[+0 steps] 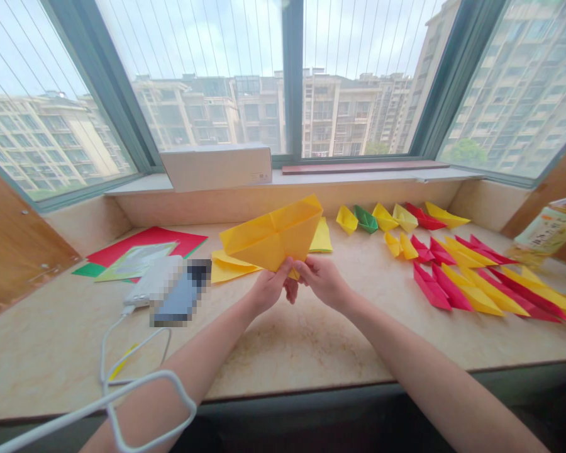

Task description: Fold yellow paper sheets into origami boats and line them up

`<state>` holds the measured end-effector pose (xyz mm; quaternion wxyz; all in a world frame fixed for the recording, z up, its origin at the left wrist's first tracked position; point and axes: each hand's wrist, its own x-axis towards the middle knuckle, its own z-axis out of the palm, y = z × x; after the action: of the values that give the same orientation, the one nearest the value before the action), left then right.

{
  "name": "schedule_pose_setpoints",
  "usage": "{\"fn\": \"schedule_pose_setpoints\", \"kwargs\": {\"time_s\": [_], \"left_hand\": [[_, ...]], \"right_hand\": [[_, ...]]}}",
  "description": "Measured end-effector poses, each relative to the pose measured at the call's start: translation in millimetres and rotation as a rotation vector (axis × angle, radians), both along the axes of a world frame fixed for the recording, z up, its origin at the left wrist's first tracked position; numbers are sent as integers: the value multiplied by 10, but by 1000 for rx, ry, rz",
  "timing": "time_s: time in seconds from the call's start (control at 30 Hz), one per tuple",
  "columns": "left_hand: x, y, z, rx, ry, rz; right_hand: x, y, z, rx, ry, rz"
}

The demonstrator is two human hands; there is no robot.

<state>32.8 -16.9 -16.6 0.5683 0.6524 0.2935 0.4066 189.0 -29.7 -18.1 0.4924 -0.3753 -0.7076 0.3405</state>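
Note:
A folded sheet of yellow paper [276, 236], wide at the top and narrowing downward, is held up over the counter. Thumb and fingers of my left hand [271, 288] pinch its lower tip from the left. From the right, my right hand [318, 280] grips the same tip, close against the left. Some fingers are hidden behind the paper. Just behind and to the left lies another folded yellow paper [231, 267]. More yellow paper [321, 238] shows at the right behind the held sheet.
Several folded paper boats [368, 218] in yellow, green and red stand at the right, near a tilted bottle [549, 229]. Red paper [141, 242], a white power bank [153, 280], a phone [182, 296] and a white cable [144, 380] occupy the left. A white box [217, 168] sits on the sill.

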Motion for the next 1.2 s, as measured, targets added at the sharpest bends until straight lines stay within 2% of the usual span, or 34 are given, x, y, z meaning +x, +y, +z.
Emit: {"fn": "schedule_pose_setpoints", "kwargs": {"time_s": [0.1, 0.17, 0.23, 0.37, 0.43, 0.57, 0.67, 0.83, 1.03, 1.2], "left_hand": [[49, -33, 34, 5, -56, 144], [57, -50, 58, 6, -88, 203], [46, -59, 72, 17, -108, 235], [11, -55, 49, 15, -76, 234], [-1, -48, 21, 5, -64, 203], [-24, -31, -35, -32, -39, 96], [-52, -11, -74, -59, -6, 43], [-106, 2, -93, -60, 94, -25], [-117, -16, -55, -36, 96, -36], [-100, -17, -78, -41, 81, -23]], "right_hand": [[25, -5, 23, 86, -53, -137], [27, -24, 52, 96, -45, -171], [7, -55, 78, 39, -10, -62], [-56, -119, 105, -207, 87, 308], [-66, -128, 104, -280, 115, 392], [-31, -101, 70, -320, 159, 526], [-4, -88, 45, -380, 207, 584], [9, -124, 73, -436, 162, 614], [-12, -157, 82, -336, 94, 523], [-27, -154, 55, -357, 140, 467]]}}
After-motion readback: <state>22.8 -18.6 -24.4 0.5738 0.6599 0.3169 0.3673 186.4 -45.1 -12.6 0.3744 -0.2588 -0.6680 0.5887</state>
